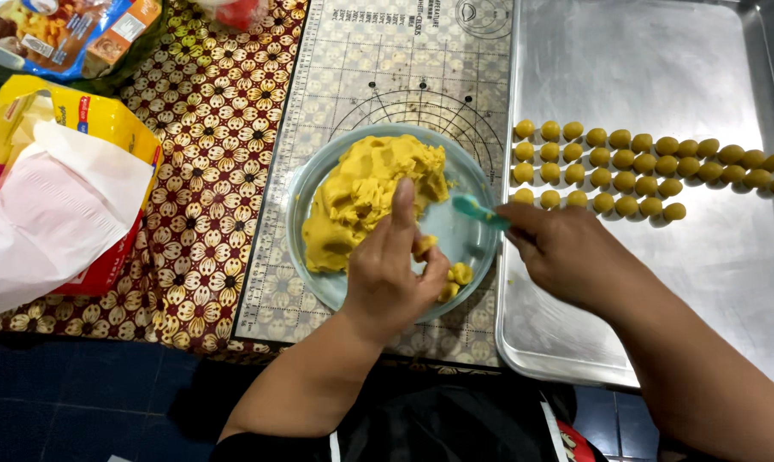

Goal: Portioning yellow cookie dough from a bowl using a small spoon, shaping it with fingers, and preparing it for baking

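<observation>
**Metal, plastic, dough and printed cloth**

The tray (644, 77) at right is bare metal, brushed and dully reflective, with faint scuffs. The dough balls (635, 171) on it look smooth and matt yellow. The dough mass (361, 197) in the centre is rougher, soft and lumpy. Its bowl (306, 184) is pale blue, smooth and slightly glossy, likely plastic. The small teal tool (472, 208) looks like plastic. The gridded mat (353, 60) is smooth and semi-matt. The patterned cloth (207, 128) is printed. At left, the yellow bag (96, 115) is glossy, and the white paper (53, 214) is matt and creased.
</observation>
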